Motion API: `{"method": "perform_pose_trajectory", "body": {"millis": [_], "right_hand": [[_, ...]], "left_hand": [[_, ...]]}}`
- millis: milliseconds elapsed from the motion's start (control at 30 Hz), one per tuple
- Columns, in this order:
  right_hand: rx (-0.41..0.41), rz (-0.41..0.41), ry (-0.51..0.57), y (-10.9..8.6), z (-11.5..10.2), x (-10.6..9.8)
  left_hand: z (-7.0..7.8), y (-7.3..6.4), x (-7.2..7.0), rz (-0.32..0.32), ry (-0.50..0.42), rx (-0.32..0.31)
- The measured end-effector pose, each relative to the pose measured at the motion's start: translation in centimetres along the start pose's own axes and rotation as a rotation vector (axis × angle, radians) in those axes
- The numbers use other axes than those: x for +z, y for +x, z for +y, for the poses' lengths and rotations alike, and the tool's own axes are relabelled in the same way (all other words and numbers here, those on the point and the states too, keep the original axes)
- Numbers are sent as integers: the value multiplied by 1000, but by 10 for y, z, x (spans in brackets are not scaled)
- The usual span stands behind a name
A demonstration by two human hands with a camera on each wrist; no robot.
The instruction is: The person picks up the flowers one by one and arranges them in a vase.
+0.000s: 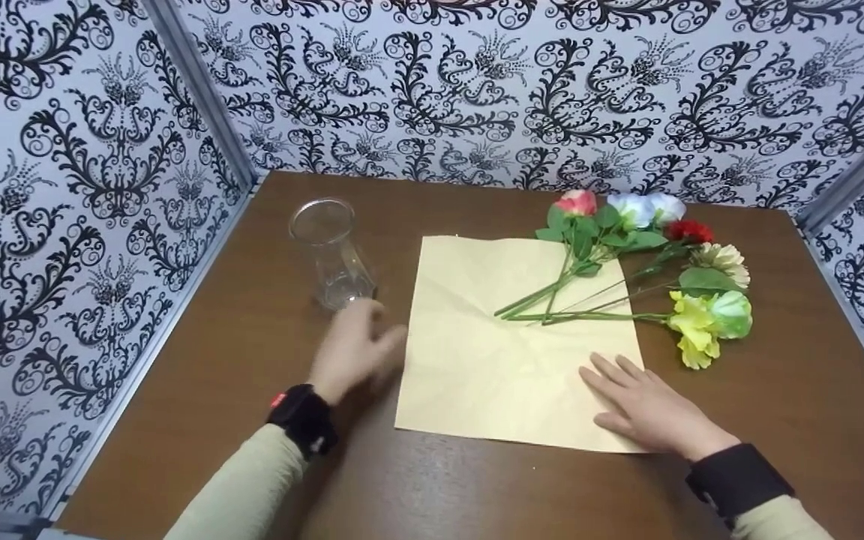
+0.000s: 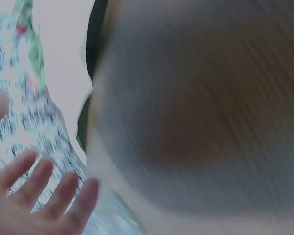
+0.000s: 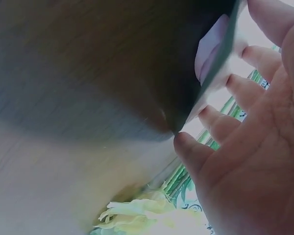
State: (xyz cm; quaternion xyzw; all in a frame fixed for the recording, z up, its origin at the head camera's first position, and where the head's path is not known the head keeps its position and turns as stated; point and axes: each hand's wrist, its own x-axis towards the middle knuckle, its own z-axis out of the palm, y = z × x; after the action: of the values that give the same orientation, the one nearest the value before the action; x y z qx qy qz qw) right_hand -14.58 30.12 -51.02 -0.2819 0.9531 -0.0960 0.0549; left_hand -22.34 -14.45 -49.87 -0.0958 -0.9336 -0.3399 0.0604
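Note:
A square sheet of pale yellow paper [image 1: 507, 375] lies on the brown table. My right hand [image 1: 649, 405] rests with spread fingers on its lower right part; in the right wrist view the fingertips of that hand [image 3: 255, 142] touch the sheet near its edge. Left of the sheet, my left hand [image 1: 353, 352] hovers with loosely bent fingers, just in front of a clear glass vase [image 1: 338, 270]. In the left wrist view, nothing is in the fingers of this hand [image 2: 44, 205]. Artificial flowers lie with green stems [image 1: 537, 300] across the paper's upper right.
Past the paper's right edge the flower heads spread out: a pink rose [image 1: 577, 202], a blue bloom [image 1: 633, 210], a red carnation [image 1: 689, 231], a cream daisy [image 1: 721, 262] and a yellow flower [image 1: 694, 330]. Patterned panels [image 1: 432, 90] wall the table at the back and sides.

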Motion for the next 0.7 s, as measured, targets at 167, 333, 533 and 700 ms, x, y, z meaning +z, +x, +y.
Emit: {"method": "perform_pose_trajectory", "body": {"millis": [167, 333, 533, 700], "right_hand": [[-9, 7, -6, -2, 0, -1], [-4, 6, 3, -4, -2, -3], [2, 5, 8, -7, -2, -4], [2, 8, 20, -8, -2, -3]], "left_hand": [[-23, 8, -27, 259, -126, -179], [-37, 16, -44, 273, -172, -255], [-41, 37, -52, 212, -281, -229], [-38, 59, -49, 257, -416, -182]]}}
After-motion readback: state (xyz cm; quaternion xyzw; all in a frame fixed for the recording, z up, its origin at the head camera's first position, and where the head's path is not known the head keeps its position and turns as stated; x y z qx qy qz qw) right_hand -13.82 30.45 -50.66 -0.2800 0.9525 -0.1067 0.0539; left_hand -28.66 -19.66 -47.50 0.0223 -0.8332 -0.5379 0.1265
